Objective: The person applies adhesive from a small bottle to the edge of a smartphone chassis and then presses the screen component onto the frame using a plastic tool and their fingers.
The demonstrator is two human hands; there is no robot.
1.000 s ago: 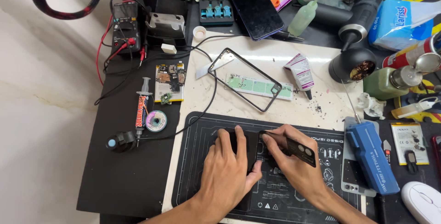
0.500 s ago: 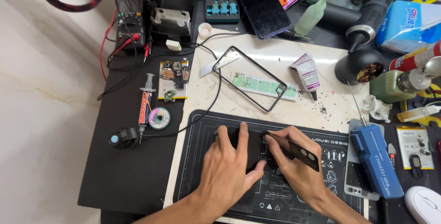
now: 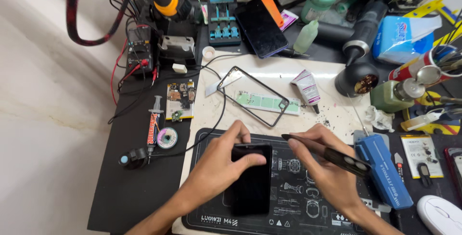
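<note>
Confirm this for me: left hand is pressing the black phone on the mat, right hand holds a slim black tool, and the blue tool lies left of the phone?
Not quite. The blue tool lies right of the black phone, beyond the right hand; the head view shows it. Left hand and slim black tool are as stated.

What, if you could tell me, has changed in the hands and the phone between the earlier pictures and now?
The left hand has drawn back off the black phone, so its dark face now shows, with the fingers gripping the top edge. The right hand has moved slightly away to the right, its black tool now off the phone. The phone stays on the black mat, and the tool stays in the right hand.
</note>
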